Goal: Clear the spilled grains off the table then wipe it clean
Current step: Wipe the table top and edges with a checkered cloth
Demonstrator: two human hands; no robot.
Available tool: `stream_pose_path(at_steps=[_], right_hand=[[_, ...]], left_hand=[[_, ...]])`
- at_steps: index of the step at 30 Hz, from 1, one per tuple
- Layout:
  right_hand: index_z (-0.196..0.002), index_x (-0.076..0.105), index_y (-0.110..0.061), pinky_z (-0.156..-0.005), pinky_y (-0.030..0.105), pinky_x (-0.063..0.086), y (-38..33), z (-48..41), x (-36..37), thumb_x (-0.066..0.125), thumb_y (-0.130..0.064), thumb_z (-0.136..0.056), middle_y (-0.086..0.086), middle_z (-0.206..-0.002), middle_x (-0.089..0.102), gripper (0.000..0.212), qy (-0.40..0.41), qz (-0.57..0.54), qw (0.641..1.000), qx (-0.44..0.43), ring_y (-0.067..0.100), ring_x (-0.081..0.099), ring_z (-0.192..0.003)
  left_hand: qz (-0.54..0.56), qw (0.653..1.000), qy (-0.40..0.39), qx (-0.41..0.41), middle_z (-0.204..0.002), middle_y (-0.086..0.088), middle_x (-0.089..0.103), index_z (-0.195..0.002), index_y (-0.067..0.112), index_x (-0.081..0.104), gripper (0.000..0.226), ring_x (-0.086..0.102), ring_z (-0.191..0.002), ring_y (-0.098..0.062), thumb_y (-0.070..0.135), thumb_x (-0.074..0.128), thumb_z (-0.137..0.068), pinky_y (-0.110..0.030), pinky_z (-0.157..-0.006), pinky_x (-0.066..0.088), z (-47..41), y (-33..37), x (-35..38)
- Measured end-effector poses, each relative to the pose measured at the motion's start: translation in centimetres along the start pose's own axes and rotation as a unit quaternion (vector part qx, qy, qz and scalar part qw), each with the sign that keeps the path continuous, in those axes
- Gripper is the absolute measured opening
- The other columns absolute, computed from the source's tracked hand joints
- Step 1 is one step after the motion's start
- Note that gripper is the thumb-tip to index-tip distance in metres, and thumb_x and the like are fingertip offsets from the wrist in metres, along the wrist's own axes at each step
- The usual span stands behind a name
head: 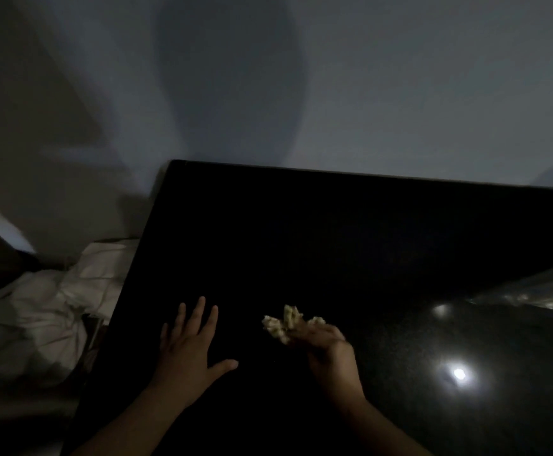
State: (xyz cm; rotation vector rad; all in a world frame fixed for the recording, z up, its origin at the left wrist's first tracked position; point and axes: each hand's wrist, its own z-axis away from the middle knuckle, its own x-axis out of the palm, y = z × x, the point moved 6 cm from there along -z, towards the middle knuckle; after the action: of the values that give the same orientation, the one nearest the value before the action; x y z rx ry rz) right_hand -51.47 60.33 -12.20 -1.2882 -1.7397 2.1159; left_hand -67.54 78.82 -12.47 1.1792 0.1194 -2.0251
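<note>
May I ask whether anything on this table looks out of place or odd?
Only a crumpled clear bag at the table's right edge. No loose grains show in this dim light. The right hand holds a pale clump.

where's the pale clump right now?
Head view, low centre: the pale clump is gripped by the right hand over the black table, just right of the left hand lying flat.
</note>
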Motion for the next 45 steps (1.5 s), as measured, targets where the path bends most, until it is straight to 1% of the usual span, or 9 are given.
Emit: stream_pose_path(at_steps=[8, 13, 16, 20, 25, 29, 35, 42, 45], right_hand=[[-0.117, 0.066, -0.036, -0.108, 0.016, 0.031, 1.1, 1.4, 1.2, 0.069, -0.007, -0.085, -0.04, -0.127, 0.044, 0.044, 0.04, 0.063, 0.996, 0.052, -0.009, 0.037, -0.122], [-0.111, 0.066, -0.047, -0.104, 0.007, 0.028, -0.5, 6.9, 3.1, 0.073, -0.006, -0.081, -0.046, -0.125, 0.047, 0.052, 0.005, 0.042, 0.999, 0.028, -0.009, 0.04, -0.122], [-0.106, 0.061, -0.062, -0.103, 0.014, 0.036, -1.2, 6.9, 1.9, 0.074, -0.007, -0.08, -0.047, -0.117, 0.051, 0.062, 0.014, 0.02, 0.999, 0.023, -0.009, 0.049, -0.115], [-0.116, 0.063, -0.041, -0.108, 0.02, 0.034, 0.3, 6.2, 0.0, 0.072, -0.008, -0.083, -0.029, -0.129, 0.052, 0.048, 0.086, 0.061, 0.992, 0.064, 0.005, 0.047, -0.125], [-0.121, 0.059, -0.036, -0.106, 0.004, 0.022, 0.0, 12.0, 3.3, 0.072, 0.0, -0.08, -0.015, -0.135, 0.051, 0.056, 0.061, 0.081, 0.994, 0.045, -0.006, 0.03, -0.128], [-0.116, 0.063, -0.037, -0.103, 0.02, 0.04, -0.5, 16.2, 4.6, 0.074, -0.007, -0.08, -0.023, -0.13, 0.053, 0.048, 0.036, 0.065, 0.996, 0.053, -0.016, 0.034, -0.123], [-0.116, 0.069, -0.03, -0.099, 0.038, 0.049, -0.7, 15.3, 1.5, 0.068, -0.014, -0.086, -0.014, -0.123, 0.063, 0.034, 0.124, 0.033, 0.988, 0.081, 0.009, 0.057, -0.117], [-0.113, 0.067, -0.037, -0.098, 0.012, 0.035, -2.0, 20.7, 6.2, 0.072, -0.005, -0.082, -0.018, -0.126, 0.059, 0.044, 0.057, 0.083, 0.992, 0.076, 0.004, 0.048, -0.119], [-0.102, 0.073, -0.039, -0.087, 0.021, 0.049, -3.5, 20.8, 6.5, 0.073, -0.015, -0.083, -0.021, -0.106, 0.07, 0.03, 0.039, -0.019, 0.995, 0.094, -0.002, 0.063, -0.1]], left_hand=[[0.002, 1.0, -0.015, 0.005, -0.146, 0.011, -0.04, -0.147, 0.031, -0.019, 0.139, -0.028, -0.142, -0.024, 0.104, 0.002, -0.031, -0.051, -0.117, -0.002, 1.3, -1.3, 1.8], [-0.008, 1.0, -0.008, 0.014, -0.154, 0.003, -0.03, -0.15, 0.025, -0.014, 0.104, -0.025, -0.143, -0.027, 0.07, 0.049, -0.08, -0.052, -0.117, 0.001, 1.8, -0.8, 1.2], [-0.021, 1.0, 0.0, 0.017, -0.157, -0.001, -0.025, -0.151, 0.023, -0.01, 0.101, -0.021, -0.144, -0.027, 0.066, 0.05, -0.083, -0.051, -0.118, 0.002, 2.2, -0.8, 0.9], [-0.034, 0.998, 0.059, 0.008, -0.158, -0.003, -0.021, -0.152, 0.022, -0.008, 0.098, -0.02, -0.145, -0.027, 0.068, 0.046, -0.084, -0.049, -0.118, -0.002, 4.5, -0.8, 1.4], [-0.033, 0.998, 0.055, 0.01, -0.158, 0.0, -0.021, -0.152, 0.026, -0.006, 0.1, -0.021, -0.144, -0.026, 0.071, 0.047, -0.081, -0.048, -0.118, -0.003, 7.4, -2.2, 4.7], [-0.029, 0.998, 0.054, 0.02, -0.157, 0.0, -0.023, -0.152, 0.026, -0.005, 0.101, -0.022, -0.144, -0.028, 0.072, 0.048, -0.08, -0.049, -0.118, -0.001, 9.0, -3.0, 6.3], [-0.029, 0.998, 0.052, 0.033, -0.157, 0.0, -0.023, -0.152, 0.024, -0.004, 0.099, -0.022, -0.144, -0.029, 0.068, 0.05, -0.082, -0.05, -0.118, -0.001, 10.8, -3.7, 7.0], [-0.013, 0.998, 0.053, 0.031, -0.158, -0.001, -0.021, -0.152, 0.024, -0.002, 0.097, -0.02, -0.144, -0.03, 0.065, 0.052, -0.083, -0.05, -0.117, 0.0, 12.1, -4.9, 8.0], [0.008, 0.998, 0.055, 0.04, -0.158, -0.001, -0.019, -0.152, 0.024, -0.007, 0.099, -0.018, -0.145, -0.03, 0.064, 0.052, -0.084, -0.052, -0.117, 0.003, 12.4, -5.1, 7.9]])
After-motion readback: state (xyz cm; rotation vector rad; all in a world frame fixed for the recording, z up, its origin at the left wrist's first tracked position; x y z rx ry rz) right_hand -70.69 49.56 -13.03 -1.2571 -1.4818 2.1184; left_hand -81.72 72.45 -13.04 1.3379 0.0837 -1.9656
